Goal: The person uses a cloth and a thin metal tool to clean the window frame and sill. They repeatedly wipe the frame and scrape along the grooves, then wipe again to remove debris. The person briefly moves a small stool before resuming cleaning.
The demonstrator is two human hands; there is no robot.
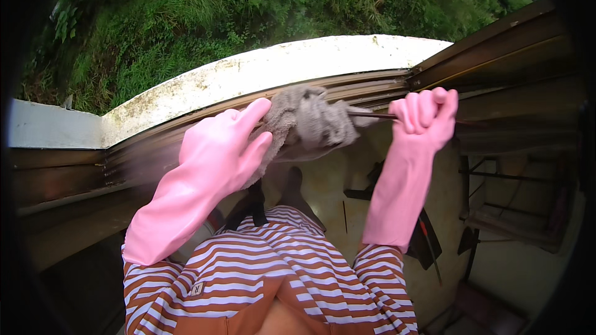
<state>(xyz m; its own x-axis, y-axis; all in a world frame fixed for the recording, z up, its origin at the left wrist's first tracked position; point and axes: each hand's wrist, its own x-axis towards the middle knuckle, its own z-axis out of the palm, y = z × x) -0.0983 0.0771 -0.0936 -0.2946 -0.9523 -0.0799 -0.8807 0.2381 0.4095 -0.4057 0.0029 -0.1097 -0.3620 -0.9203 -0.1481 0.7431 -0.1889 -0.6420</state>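
Observation:
Pink rubber gloves cover both my hands and forearms. My left hand holds a grey cloth by its left side, with thumb and forefinger reaching onto the bunched fabric. A thin dark rod runs from the right side of the cloth to my right hand, which is closed in a fist round its end. How the rod sits inside the cloth is hidden by the folds. Directly beyond the cloth lies the brown window track, and the cloth's far edge overlaps it in view.
A white outer ledge curves beyond the track, with green plants outside. A brown window frame rises at the right. Below, on the pale floor, stand my legs; dark furniture stands at the right.

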